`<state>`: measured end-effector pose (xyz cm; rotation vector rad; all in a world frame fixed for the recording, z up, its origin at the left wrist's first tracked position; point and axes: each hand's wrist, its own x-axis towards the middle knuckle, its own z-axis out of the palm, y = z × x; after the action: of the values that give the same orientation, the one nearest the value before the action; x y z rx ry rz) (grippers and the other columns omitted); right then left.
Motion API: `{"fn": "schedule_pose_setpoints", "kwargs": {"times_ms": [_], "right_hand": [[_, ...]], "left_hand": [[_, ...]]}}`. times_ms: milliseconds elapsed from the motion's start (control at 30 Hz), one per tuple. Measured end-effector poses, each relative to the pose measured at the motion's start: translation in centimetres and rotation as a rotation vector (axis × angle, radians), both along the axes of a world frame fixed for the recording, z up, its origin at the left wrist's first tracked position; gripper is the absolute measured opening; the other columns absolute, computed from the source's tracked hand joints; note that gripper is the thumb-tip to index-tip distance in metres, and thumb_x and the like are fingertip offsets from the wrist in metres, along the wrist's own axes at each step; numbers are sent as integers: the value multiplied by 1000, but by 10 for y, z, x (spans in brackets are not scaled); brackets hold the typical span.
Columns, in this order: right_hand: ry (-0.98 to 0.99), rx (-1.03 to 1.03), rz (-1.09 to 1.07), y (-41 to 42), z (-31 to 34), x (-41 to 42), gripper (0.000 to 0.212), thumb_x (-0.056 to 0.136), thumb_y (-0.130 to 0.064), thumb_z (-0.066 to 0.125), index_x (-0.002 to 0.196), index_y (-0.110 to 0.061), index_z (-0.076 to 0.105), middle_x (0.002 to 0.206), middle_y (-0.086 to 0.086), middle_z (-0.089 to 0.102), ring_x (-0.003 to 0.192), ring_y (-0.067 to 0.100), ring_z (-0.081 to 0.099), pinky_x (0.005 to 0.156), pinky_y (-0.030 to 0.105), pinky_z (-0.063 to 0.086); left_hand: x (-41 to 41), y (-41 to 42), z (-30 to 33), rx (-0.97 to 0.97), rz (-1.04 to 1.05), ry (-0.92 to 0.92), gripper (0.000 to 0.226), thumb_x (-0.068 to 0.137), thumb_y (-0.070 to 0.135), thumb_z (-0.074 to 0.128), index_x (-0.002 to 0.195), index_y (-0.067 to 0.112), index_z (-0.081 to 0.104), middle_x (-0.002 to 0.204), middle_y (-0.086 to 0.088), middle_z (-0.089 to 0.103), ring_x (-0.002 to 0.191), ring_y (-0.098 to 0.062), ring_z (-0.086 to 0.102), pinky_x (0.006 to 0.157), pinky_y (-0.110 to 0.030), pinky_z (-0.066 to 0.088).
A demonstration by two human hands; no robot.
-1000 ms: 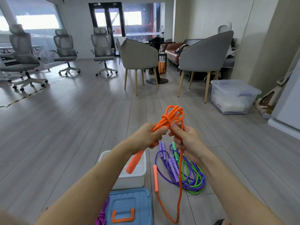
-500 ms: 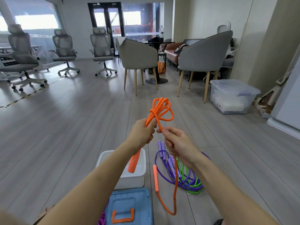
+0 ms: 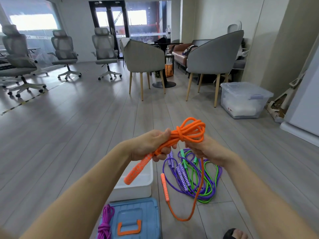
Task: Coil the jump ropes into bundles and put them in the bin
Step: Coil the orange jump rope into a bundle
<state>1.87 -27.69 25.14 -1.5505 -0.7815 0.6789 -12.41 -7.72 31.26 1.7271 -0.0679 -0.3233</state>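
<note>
An orange jump rope (image 3: 187, 132) is looped into a bundle with a wrap around its middle, held in front of me above the floor. My left hand (image 3: 148, 144) grips the bundle's left end, and one orange handle (image 3: 138, 169) hangs below it. My right hand (image 3: 207, 150) pinches the loose strand, which drops to the floor and curls back to the second orange handle (image 3: 164, 187). A white bin (image 3: 136, 185) stands on the floor under my left hand. Purple and green jump ropes (image 3: 195, 176) lie tangled right of the bin.
A blue lid with an orange handle (image 3: 133, 221) lies in front of the bin, a magenta rope bundle (image 3: 106, 223) on its left edge. Grey chairs (image 3: 214, 56), office chairs and a clear lidded storage box (image 3: 245, 99) stand farther off. My foot (image 3: 234, 234) shows at the bottom.
The orange bundle swung from upright to lying sideways toward the right. Both hands came lower and a little apart, and the loose strand stays in my right hand.
</note>
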Motion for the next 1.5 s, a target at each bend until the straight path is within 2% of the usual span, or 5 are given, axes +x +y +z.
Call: {"fn": "schedule_pose_setpoints", "kwargs": {"times_ms": [300,533,867,1200,1500], "right_hand": [[-59,-172,236,-19,1,10,8,85,-13,71,86,-14,78,80,6,73,71,12,67,65,24,54],[-233,-414,355,-13,8,1,17,94,-23,75,77,-19,76,64,-5,55,56,5,43,53,21,33],[-473,-389,-171,32,-4,-24,22,90,-32,72,73,-20,76,68,0,70,65,9,61,63,29,46],[-109,178,-358,36,-5,-31,12,98,-9,66,88,-13,72,72,1,65,49,0,50,47,12,37],[203,296,-83,26,-4,-28,16,100,-22,61,98,-8,66,68,-3,53,48,8,32,44,20,25]], "left_hand": [[-3,-10,-8,240,-225,241,46,104,51,47,102,6,60,65,-1,39,51,-13,39,49,-24,27],[0,-27,-25,677,-349,349,45,100,55,54,99,12,68,72,-1,52,59,-15,49,55,-27,40],[16,-6,-78,1112,179,-34,41,101,56,48,83,20,53,74,-5,56,74,-27,55,65,-33,37],[21,-5,-55,303,561,-159,35,105,30,47,97,1,65,65,-4,45,51,-18,40,45,-22,31],[10,-6,-30,41,399,-257,35,108,33,44,103,5,64,64,2,42,54,-15,40,50,-26,31]]}}
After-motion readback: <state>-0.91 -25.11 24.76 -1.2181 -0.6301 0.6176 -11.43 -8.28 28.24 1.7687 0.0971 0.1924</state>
